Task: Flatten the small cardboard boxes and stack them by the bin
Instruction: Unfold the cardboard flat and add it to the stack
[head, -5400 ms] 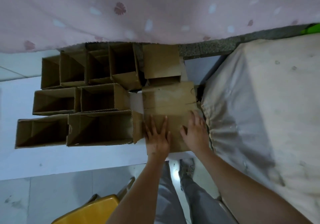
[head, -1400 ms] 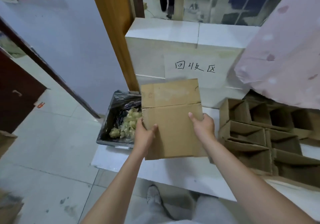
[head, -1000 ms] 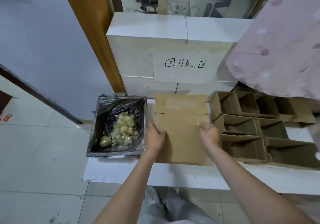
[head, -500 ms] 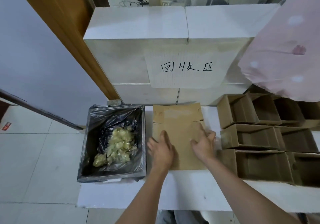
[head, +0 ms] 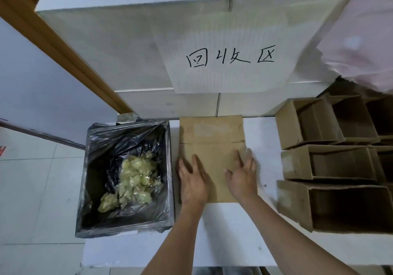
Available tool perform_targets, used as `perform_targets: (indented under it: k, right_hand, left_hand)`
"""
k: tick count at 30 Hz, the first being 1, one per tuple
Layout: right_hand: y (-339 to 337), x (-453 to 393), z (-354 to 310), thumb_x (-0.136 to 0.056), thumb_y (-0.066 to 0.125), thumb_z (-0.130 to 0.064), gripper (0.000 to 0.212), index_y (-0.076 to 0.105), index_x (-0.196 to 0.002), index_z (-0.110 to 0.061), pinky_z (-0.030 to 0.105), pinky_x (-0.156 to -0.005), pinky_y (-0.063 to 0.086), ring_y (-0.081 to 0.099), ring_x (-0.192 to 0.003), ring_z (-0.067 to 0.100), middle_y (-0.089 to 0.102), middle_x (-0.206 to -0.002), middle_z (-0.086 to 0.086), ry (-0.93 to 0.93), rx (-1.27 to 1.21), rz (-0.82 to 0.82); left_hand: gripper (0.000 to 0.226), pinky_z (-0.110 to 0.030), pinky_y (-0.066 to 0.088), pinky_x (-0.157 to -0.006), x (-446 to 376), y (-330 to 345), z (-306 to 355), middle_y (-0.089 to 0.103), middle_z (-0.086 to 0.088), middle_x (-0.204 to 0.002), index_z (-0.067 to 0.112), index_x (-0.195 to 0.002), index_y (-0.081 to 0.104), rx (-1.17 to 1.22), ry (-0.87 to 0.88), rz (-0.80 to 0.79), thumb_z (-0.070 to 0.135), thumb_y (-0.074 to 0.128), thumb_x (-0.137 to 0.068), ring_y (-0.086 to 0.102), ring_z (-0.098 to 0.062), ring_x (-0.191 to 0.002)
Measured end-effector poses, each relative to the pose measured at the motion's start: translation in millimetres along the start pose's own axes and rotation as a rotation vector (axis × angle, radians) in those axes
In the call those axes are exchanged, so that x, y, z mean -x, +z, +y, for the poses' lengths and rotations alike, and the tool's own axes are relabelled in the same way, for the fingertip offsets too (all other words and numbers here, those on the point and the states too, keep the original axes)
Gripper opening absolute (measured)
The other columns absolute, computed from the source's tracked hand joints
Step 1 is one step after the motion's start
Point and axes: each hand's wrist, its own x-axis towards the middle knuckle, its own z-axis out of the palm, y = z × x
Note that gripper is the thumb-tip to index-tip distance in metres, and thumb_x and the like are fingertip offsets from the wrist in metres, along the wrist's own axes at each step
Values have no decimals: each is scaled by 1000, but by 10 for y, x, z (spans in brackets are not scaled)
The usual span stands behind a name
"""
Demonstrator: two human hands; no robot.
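A flattened box (head: 212,153) lies on the white ledge (head: 234,232), just beside the bin (head: 127,177) and against the white blocks under the handwritten sign (head: 229,57). The left hand (head: 192,182) and right hand (head: 242,177) rest palm-down on its near half, fingers straight and spread, gripping nothing. The sheet looks light, thin and fairly stiff, with a crease across its far part where it would probably bend first. Pressing flat with open palms suits it; to lift or shift it, the long side edges look like the best hold, thumb above and fingers beneath, since the smooth face may slide on the ledge. The open boxes (head: 331,162) at right stand unflattened; their thin walls should likely fold along the corner creases when pushed from opposite edges.
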Motion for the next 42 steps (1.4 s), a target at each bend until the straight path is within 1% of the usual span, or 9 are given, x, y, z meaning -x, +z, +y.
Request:
perform_targets:
  k: [2,5,7,12,24,30,32,37,42]
  right_hand:
    - [68,22,-32,-103,43,-37,73,-2,-158,-20,40,-122,-13,-16,-151,31,-20,-163,16,-85,131,18]
    - [195,86,-22,-106,26,-31,66,-16,-156,-21,36,-122,-14,-26,-149,21,-24,-163,9,-204,195,-38]
    - [236,100,22,-105,23,-36,65,-17,-155,-22,35,-124,-10,-25,-149,18,-21,-164,7,-216,200,-27]
    - [299,123,50,-101,24,-47,68,7,-159,-17,40,-125,6,-5,-154,20,-1,-166,10,-240,188,92]
    - [399,104,85,-100,29,-47,69,9,-160,-18,41,-125,7,-4,-154,19,0,-167,9,-228,179,135]
    - [253,126,9,-104,15,-47,67,-15,-157,-18,41,-124,-5,-24,-150,20,-23,-163,9,-201,286,-41]
    - [144,142,-48,-104,15,-47,68,-20,-155,-19,41,-123,-9,-28,-148,20,-29,-161,7,-182,297,-110]
    - [-288,243,-258,-103,25,-39,67,-2,-159,-12,42,-125,-1,-8,-153,24,-11,-166,9,-111,343,-142]
    - [-839,556,-309,-104,20,-49,68,3,-159,-15,42,-124,4,4,-154,24,-2,-167,6,-111,326,-135]
  left_hand:
    - [60,-39,3,-125,-28,76,-32,-14,-11,-167,19,-162,7,-97,154,44,29,27,-106,-13,-28,-154]
    - [59,-37,-12,-124,-43,187,-100,-16,-6,-166,21,-161,1,-173,292,51,30,23,-107,-17,-22,-154]
    - [58,-38,-11,-124,-71,242,-149,-12,-7,-167,20,-161,2,-176,315,52,31,24,-108,-14,-22,-154]
    - [60,-45,1,-125,-76,323,-221,3,-11,-168,13,-161,13,-199,352,123,33,21,-105,-1,-27,-155]
    - [61,-47,4,-125,-85,369,-201,6,-11,-168,12,-160,16,-260,331,142,33,23,-103,3,-28,-155]
    - [62,-45,-8,-125,-74,278,-119,-27,-6,-164,18,-157,-18,-410,209,-46,37,8,-105,-24,-24,-151]
    - [63,-44,-7,-125,-58,180,-41,-31,-6,-162,19,-154,-26,-518,159,-89,40,7,-105,-25,-23,-151]
    - [62,-47,-8,-124,50,-238,233,-10,-6,-168,18,-161,-5,-599,162,-198,41,14,-106,-13,-23,-154]
    - [61,-47,-5,-125,434,-668,564,0,-10,-168,16,-161,7,-486,164,-162,43,19,-107,-6,-25,-155]
